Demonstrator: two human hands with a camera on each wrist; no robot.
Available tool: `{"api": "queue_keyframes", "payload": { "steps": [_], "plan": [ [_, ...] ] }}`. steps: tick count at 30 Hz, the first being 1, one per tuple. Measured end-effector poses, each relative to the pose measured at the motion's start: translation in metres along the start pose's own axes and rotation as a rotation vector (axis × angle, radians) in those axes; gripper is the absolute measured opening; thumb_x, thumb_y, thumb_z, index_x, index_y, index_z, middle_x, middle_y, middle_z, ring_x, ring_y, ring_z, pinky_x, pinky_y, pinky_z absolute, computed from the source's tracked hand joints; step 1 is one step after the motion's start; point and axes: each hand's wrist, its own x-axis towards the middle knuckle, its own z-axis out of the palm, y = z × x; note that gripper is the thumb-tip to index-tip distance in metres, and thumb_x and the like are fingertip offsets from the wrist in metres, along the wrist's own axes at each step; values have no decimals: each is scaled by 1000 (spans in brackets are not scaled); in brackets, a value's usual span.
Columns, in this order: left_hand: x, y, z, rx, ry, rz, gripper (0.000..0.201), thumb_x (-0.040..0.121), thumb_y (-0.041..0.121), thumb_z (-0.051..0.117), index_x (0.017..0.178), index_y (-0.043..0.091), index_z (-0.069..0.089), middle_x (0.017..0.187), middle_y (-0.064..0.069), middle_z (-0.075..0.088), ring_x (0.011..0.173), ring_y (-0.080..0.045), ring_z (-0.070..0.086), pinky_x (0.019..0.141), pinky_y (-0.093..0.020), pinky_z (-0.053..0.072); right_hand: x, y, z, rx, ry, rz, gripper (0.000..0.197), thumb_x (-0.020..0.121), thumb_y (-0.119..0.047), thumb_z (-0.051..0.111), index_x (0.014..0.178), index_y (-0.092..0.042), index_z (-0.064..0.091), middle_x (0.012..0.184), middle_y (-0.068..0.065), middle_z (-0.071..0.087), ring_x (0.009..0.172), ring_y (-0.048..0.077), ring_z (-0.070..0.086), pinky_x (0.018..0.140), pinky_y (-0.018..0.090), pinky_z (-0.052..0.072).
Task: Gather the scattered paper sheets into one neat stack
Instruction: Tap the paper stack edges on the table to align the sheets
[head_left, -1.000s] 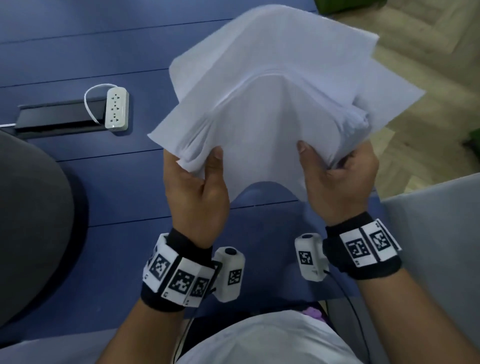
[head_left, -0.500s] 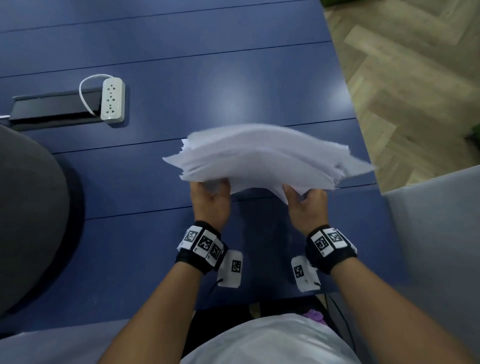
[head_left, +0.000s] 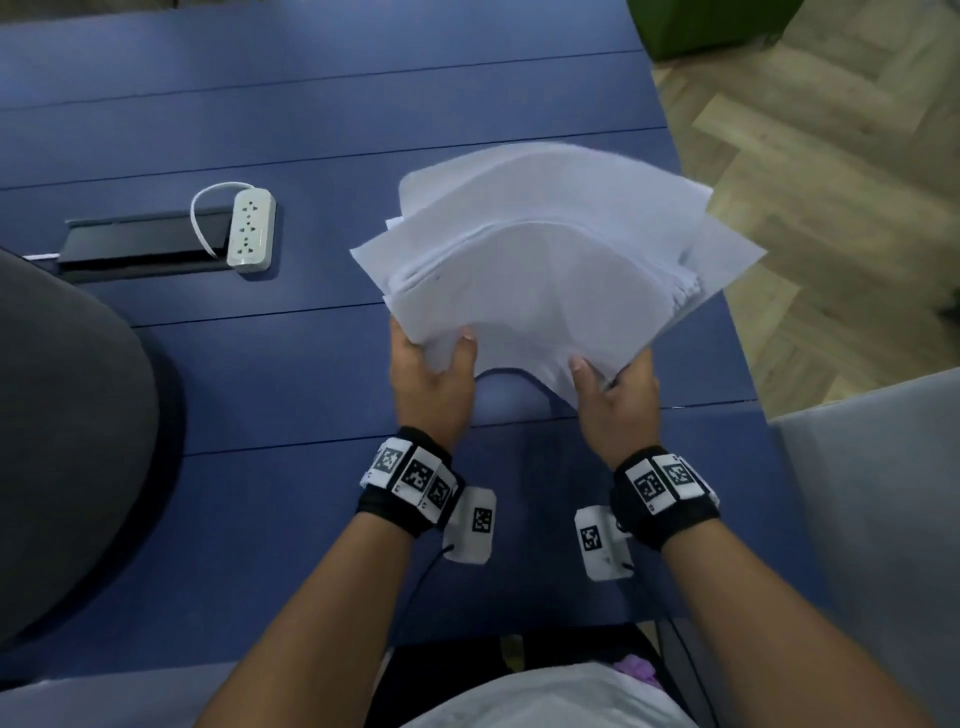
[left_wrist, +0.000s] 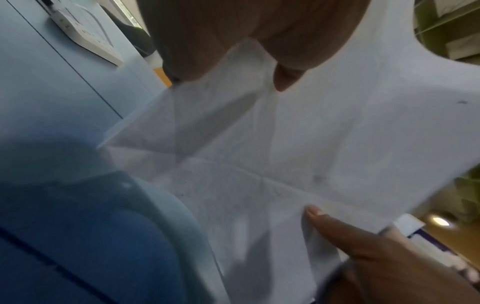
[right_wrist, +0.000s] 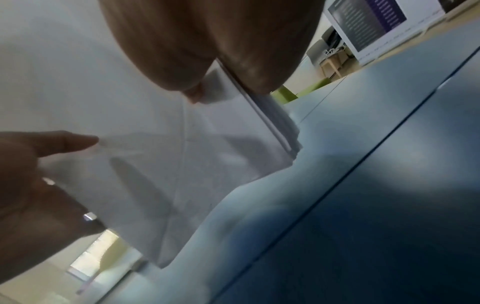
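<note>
From the head view, the paper sheets (head_left: 561, 270) are gathered into one bundle held above the blue table (head_left: 311, 130), near its right-hand edge. The left hand (head_left: 431, 384) has its grip clamped on the near left corner, thumb on top; the right hand (head_left: 618, 400) is clamped on the near right corner the same way. The bundle domes upward between them and its far corners fan out unevenly, so it is collected but not yet neat. Holding both near corners probably lets the person square the edges, perhaps by tapping them on the table. A white power strip (head_left: 251, 228) lies well apart to the left, beside a dark cable hatch (head_left: 140, 241).

In the left wrist view, the thumb presses the top sheet while the fingers sit beneath the paper, showing only as shadows through it; the right hand's thumb (left_wrist: 327, 222) shows lower down.

In the right wrist view, the stack's layered edge (right_wrist: 270, 123) runs under that hand, slightly stepped, above the table
</note>
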Motion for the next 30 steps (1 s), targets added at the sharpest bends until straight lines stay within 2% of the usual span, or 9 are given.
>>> {"api": "queue_keyframes", "payload": {
  "steps": [4,9,15,18,20,22,25,27,30],
  "plan": [
    [18,6,-4,-12,-1,-4,46,77,5,73,120,10,57,106,6,68,98,-4,67,88,-27,55,17,-12,-9,71,10,19,42,80,-12,83,115,-13,59,103,-14,69,94,-8,67,88,28,59],
    [30,26,2,-80,-39,104,44,82,3,69,121,17,53,109,4,67,102,-11,67,92,-31,56,35,-37,-14,183,68,-64,50,78,-6,83,122,3,60,112,10,72,102,14,72,88,28,59],
    [26,-10,-1,-32,-183,-119,42,77,8,66,114,25,59,110,6,70,102,-8,68,90,-25,55,31,-27,-12,197,-4,4,51,77,-7,85,121,-11,60,110,-4,72,102,9,71,88,26,57],
    [27,-31,-13,110,-321,-234,39,82,-2,65,121,8,62,110,1,72,104,-18,69,90,-32,54,22,-10,-13,178,-94,77,34,78,-8,85,108,-12,68,101,-4,76,95,9,74,87,31,59],
    [29,-31,-23,188,-381,-253,38,83,-6,65,120,0,63,107,-2,72,102,-21,70,86,-31,56,19,-7,-14,183,-122,92,28,80,-4,84,100,-19,70,97,-8,75,90,2,73,83,23,57],
    [30,-14,-32,141,-378,-212,43,77,-6,67,119,-1,63,103,-2,71,93,-11,69,78,-27,54,20,-9,-15,191,-150,84,31,80,0,82,95,-23,68,94,-12,73,83,-8,70,76,11,53],
    [31,21,-36,-19,-336,-67,51,68,-2,63,114,18,58,103,2,69,89,-3,68,77,-21,54,24,-14,-20,222,-156,55,33,77,5,82,100,-15,68,95,-9,71,79,-12,68,71,8,51],
    [33,39,-34,-94,-318,28,53,70,-5,62,116,18,53,108,-1,66,95,-9,66,81,-26,55,26,-21,-23,250,-129,24,42,73,4,86,110,-3,66,99,-1,74,84,-4,71,73,14,54],
    [35,49,-29,-96,-317,121,57,72,-8,62,122,15,48,115,-5,60,99,-14,61,88,-32,54,32,-31,-29,325,-77,-34,60,67,4,90,118,-11,61,111,8,73,100,17,72,84,26,59]
  ]
}}
